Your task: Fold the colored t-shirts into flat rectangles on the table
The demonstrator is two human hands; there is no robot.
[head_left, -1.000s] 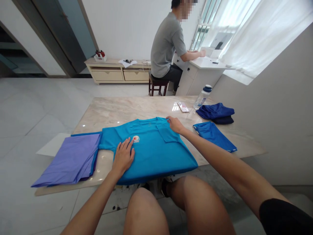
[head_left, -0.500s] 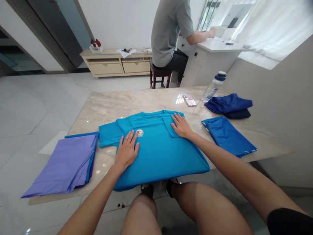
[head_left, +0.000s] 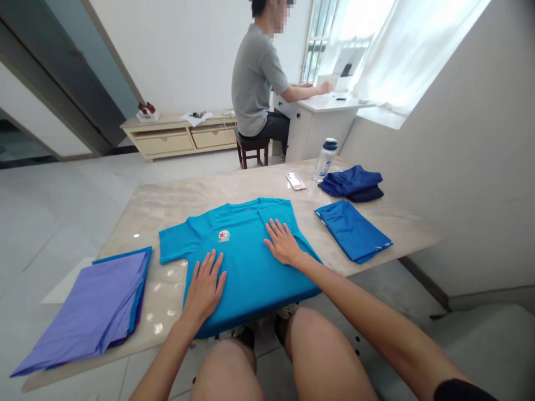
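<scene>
A turquoise T-shirt (head_left: 246,273) with a round logo lies spread on the marble-patterned table, collar at the far side. One sleeve sticks out to the left; the right side appears folded inward. Its lower hem drapes over the near edge above my knees. My left hand (head_left: 204,287) rests flat on the shirt's lower left part, fingers spread. On the right half, below the shoulder, my right hand (head_left: 282,242) also lies flat with fingers apart. Neither hand grips the cloth.
A purple garment (head_left: 98,303) tops a folded stack at left, overhanging the table (head_left: 167,195). To the right lie a folded blue garment (head_left: 351,231) and a crumpled navy one (head_left: 353,181). A water bottle (head_left: 325,161) and phone (head_left: 296,181) stand behind. A person (head_left: 254,83) sits beyond.
My right hand has slid from the folded sleeve near the shoulder down toward me. My left hand has also moved lower, away from the logo. The camera view has shifted.
</scene>
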